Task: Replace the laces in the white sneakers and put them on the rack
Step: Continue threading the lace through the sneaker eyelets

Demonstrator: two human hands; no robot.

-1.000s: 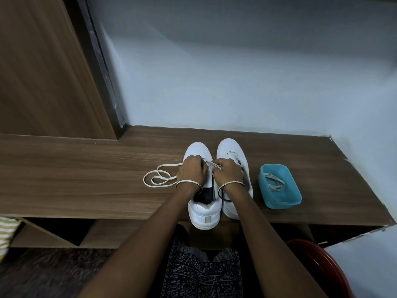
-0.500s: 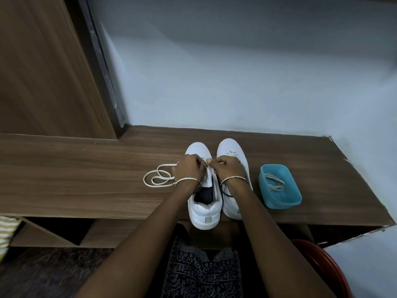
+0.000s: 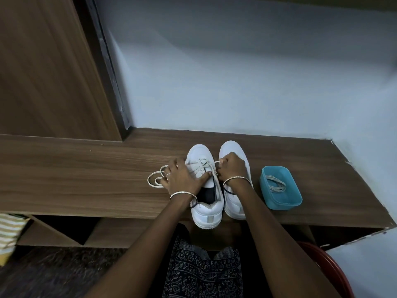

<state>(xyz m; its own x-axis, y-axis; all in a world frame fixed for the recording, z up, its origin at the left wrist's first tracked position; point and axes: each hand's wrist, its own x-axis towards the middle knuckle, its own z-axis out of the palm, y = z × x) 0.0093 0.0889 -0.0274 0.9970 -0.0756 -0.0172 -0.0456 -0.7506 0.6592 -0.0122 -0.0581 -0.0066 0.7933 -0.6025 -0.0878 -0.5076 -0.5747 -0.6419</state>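
Both arms out front, hands close together
left hand (image 3: pixel 182 179) gripping a sneaker (image 3: pixel 206 214); right hand (image 3: pixel 232 168) curled, pinching a lace (image 3: pixel 214 162)

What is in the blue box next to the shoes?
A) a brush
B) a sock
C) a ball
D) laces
D: pale coiled laces lie in the blue box.

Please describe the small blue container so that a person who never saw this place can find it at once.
Look at the long wooden shelf under the pale wall. To the right of the two white sneakers stands a teal tub, apart from them. It alone is coloured, and loose laces lie inside.
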